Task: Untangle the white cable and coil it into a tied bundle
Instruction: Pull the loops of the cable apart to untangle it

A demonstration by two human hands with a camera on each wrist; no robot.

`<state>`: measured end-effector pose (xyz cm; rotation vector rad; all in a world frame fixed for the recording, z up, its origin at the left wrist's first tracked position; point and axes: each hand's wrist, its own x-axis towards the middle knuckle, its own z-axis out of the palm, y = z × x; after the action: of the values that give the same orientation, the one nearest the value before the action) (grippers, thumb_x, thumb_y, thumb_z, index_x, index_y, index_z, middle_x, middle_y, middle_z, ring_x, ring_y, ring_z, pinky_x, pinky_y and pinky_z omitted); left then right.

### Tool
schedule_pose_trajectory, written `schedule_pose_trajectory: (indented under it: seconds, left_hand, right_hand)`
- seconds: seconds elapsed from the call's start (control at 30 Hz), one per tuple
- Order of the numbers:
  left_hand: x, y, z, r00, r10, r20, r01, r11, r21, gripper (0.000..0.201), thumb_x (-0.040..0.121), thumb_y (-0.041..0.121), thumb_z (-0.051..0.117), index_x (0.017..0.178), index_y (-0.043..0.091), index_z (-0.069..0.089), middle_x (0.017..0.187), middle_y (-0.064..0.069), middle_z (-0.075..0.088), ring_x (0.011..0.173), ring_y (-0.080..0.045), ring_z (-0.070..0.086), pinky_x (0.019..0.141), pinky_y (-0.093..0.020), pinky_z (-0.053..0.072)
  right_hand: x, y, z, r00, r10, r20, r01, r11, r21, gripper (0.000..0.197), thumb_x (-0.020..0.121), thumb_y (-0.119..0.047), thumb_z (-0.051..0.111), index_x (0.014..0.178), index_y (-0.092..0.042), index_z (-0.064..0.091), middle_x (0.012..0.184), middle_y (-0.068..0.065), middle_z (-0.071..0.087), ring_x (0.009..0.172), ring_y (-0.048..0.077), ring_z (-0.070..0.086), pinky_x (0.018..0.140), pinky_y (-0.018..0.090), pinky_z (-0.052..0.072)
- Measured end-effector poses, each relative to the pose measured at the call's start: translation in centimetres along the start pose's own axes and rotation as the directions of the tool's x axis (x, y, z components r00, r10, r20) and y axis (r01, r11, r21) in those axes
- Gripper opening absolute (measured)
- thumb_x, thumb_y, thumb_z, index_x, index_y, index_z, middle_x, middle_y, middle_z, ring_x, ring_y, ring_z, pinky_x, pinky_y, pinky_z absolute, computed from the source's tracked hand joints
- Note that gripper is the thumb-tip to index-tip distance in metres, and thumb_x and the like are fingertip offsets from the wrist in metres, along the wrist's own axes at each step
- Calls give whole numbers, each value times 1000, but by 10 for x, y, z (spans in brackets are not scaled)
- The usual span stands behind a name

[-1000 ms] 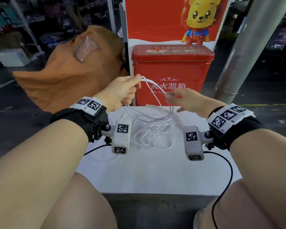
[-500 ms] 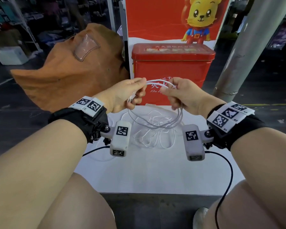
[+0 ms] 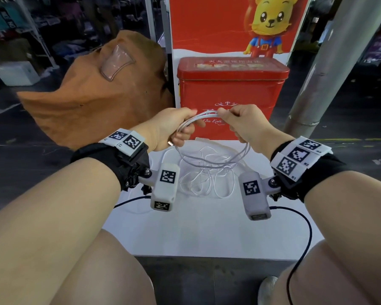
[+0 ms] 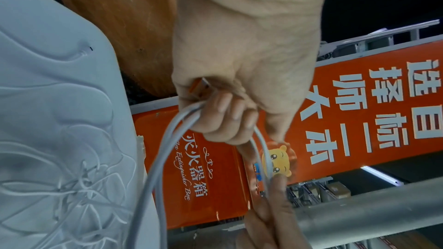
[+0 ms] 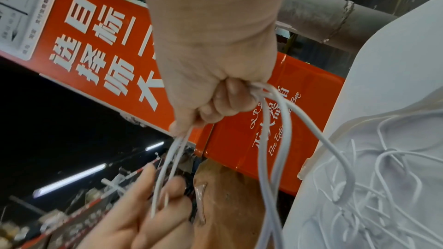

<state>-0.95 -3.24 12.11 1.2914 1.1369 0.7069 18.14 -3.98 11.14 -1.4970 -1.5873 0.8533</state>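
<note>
The white cable (image 3: 209,164) hangs in loops between both hands above the white table (image 3: 202,234). My left hand (image 3: 174,126) grips one side of the loops in a curled fist (image 4: 223,116), with a connector tip showing in the palm. My right hand (image 3: 240,119) pinches the strands at the top and curls round the other side (image 5: 227,101). The strands (image 4: 165,158) run down from the left fist, and several (image 5: 273,139) drop from the right. The remaining cable (image 3: 207,183) lies tangled on the table under the hands.
A red metal box (image 3: 231,89) stands at the table's far edge, before a red poster with a cartoon lion (image 3: 266,25). A brown bag (image 3: 92,91) sits to the left, a grey pillar (image 3: 330,62) to the right. Black wrist-camera wires (image 3: 304,238) trail over the table.
My right hand came up from the loose cable and closed on the loops beside the left hand. The hands now sit closer together, holding the coil's top.
</note>
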Motion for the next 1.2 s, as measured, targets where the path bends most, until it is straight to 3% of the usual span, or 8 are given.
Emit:
schedule_pose_trajectory:
  seconds: [0.1, 0.2, 0.3, 0.47, 0.63, 0.9, 1.03, 1.2]
  left_hand:
    - [4, 2, 3, 992, 105, -65, -103, 994, 35, 37, 98, 40, 48, 70, 18, 44, 48, 9, 25, 37, -5, 19, 34, -17, 16]
    - [9, 3, 6, 950, 224, -219, -248, 965, -87, 36, 101, 37, 44, 69, 19, 39, 47, 11, 27, 38, -5, 21, 35, -18, 19]
    - [12, 0, 3, 902, 216, -374, -314, 923, -223, 35, 102, 36, 40, 72, 18, 41, 53, 7, 28, 38, -5, 24, 37, -18, 25]
    - [14, 2, -8, 884, 147, -444, -352, 834, -426, 38, 99, 30, 50, 69, 9, 47, 59, -2, 42, 43, -6, 49, 61, -24, 58]
    - [11, 6, -11, 935, 178, -308, -304, 850, -430, 29, 100, 24, 49, 75, 8, 48, 69, -2, 51, 41, -3, 36, 40, -13, 29]
    - [7, 3, 0, 994, -38, 102, 51, 990, -133, 43, 99, 46, 41, 71, 14, 46, 44, 9, 26, 34, -3, 19, 34, -14, 18]
    - [9, 3, 0, 999, 33, 9, -31, 992, -120, 42, 100, 42, 43, 66, 17, 41, 47, 9, 23, 37, -4, 17, 37, -16, 15]
    - [10, -1, -8, 960, 147, -238, -207, 946, -250, 41, 100, 37, 46, 65, 17, 40, 48, 7, 25, 40, -7, 22, 41, -19, 30]
  right_hand:
    - [-1, -5, -1, 991, 98, 87, -124, 921, 369, 43, 87, -49, 60, 65, -17, 44, 48, -4, 36, 44, 12, 30, 43, 23, 32]
    - [-1, -10, 0, 986, 60, 155, -151, 712, 686, 36, 89, -42, 59, 69, -15, 45, 55, 0, 53, 51, 14, 50, 56, 28, 52]
    - [2, -10, -1, 986, -8, 165, -134, 552, 823, 27, 95, -30, 52, 77, -10, 52, 57, 0, 57, 48, 10, 53, 56, 24, 52]
    - [7, 0, -9, 979, 21, 204, -172, 630, 757, 30, 99, -33, 45, 79, -12, 55, 50, -6, 43, 37, 3, 30, 39, 15, 29]
    - [15, 5, -14, 969, 187, 161, -245, 647, 722, 38, 94, -43, 53, 65, -19, 44, 50, -8, 29, 42, 6, 24, 38, 18, 23]
    - [17, 3, -11, 955, 265, -132, -115, 743, 659, 34, 95, -37, 54, 70, -14, 51, 48, -7, 28, 40, 8, 21, 35, 20, 23]
    - [16, 3, -8, 956, 251, -150, -107, 778, 620, 32, 92, -39, 58, 72, -13, 58, 47, -8, 30, 40, 8, 23, 38, 20, 25]
    - [14, 7, -8, 980, 189, 59, -186, 777, 601, 37, 90, -42, 60, 67, -16, 49, 51, -4, 39, 47, 11, 37, 49, 22, 38]
